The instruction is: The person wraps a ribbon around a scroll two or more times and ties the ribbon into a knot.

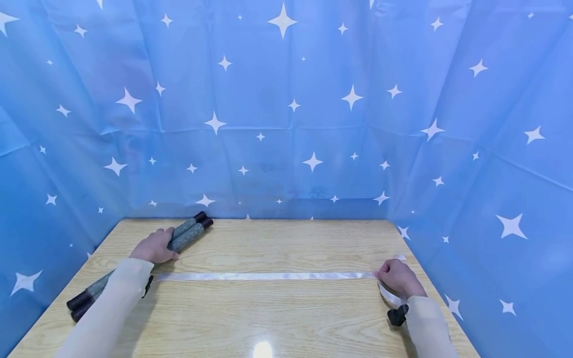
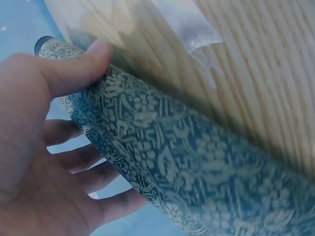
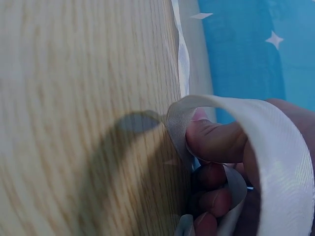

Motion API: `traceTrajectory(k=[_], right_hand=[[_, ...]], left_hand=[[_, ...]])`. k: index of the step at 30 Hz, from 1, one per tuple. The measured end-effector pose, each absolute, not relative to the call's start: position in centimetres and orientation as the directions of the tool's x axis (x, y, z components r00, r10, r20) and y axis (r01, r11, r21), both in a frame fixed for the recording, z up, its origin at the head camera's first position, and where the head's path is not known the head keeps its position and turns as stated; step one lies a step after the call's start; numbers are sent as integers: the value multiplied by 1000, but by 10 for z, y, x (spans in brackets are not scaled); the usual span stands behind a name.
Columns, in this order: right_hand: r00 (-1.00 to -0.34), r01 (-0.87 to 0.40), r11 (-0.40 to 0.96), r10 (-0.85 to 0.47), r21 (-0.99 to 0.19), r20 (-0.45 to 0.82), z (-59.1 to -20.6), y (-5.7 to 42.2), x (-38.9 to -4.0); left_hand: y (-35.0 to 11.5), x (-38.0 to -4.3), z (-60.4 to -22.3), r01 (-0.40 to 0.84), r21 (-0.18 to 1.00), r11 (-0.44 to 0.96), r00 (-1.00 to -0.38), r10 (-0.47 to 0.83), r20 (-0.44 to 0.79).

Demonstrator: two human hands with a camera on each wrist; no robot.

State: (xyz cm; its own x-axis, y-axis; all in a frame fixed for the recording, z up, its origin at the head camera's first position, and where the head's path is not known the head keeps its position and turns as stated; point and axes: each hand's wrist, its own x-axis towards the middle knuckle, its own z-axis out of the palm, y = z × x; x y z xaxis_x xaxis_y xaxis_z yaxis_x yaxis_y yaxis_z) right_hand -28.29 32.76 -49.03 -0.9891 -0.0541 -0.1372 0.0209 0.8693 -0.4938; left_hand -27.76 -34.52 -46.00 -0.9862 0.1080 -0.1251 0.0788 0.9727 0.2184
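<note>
My left hand grips a rolled scroll, two parallel rolls in patterned grey-green cloth with dark end knobs, slanting across the table's left side. In the left wrist view the thumb of the left hand lies over the scroll, fingers curled on its other side. A white satin ribbon stretches straight across the table, its left end near the scroll. At the right, my right hand pinches the ribbon. The right wrist view has the ribbon looping around the right hand's thumb and curled fingers.
The light wood-grain table has a blue curtain with white stars along its back and sides. Black wrist cameras, one near the right sleeve, sit close to the tabletop.
</note>
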Motion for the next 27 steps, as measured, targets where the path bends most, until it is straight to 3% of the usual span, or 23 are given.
traceTrajectory(k=[13, 27], right_hand=[[-989, 42, 846, -41, -532, -143, -493, 330, -281], [-989, 32, 842, -52, -539, -140, -494, 330, -282]], left_hand=[[-327, -274, -438, 143, 249, 958, -977, 176, -116], [-286, -266, -418, 127, 406, 905, -969, 201, -145]])
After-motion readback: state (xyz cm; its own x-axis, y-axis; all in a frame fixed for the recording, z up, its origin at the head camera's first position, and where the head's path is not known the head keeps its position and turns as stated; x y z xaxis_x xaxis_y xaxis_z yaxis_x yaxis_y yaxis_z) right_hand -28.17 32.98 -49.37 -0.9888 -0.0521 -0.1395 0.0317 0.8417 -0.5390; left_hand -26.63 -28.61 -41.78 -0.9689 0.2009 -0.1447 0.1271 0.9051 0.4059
